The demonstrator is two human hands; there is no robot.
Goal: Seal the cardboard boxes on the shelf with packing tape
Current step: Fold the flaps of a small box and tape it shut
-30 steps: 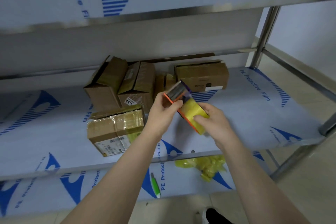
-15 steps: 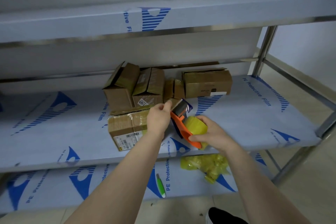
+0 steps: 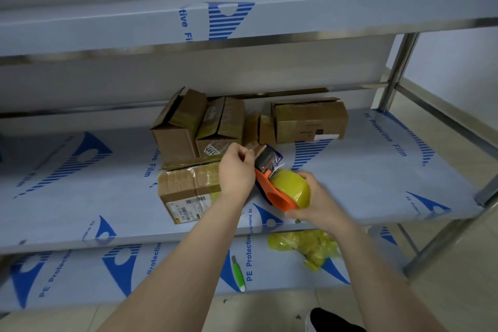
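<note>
Head view: an orange tape dispenser [image 3: 275, 195] carrying a yellow tape roll [image 3: 292, 187] is held in the air just above the front part of the middle shelf [image 3: 377, 183], its metal front end pointing up and back. The right hand [image 3: 316, 206] grips it from the right, fingers wrapped round the roll and the frame's lower edge. The left hand [image 3: 237, 170] has its fingers curled and pinched together at the dispenser's front end; whether the loose end of tape is between them cannot be told.

Just left of the dispenser, partly behind the left hand, a taped front box [image 3: 186, 191] with a printed label lies on the shelf. Further back stand an open-flapped box [image 3: 175, 137], a labelled box [image 3: 221, 129] touching it, and a longer box [image 3: 310, 121] to the right. The shelf wears white film with blue print. On the lower shelf [image 3: 80, 277] lie a crumpled yellow wad [image 3: 304, 248] and a green tool [image 3: 238, 273].
</note>
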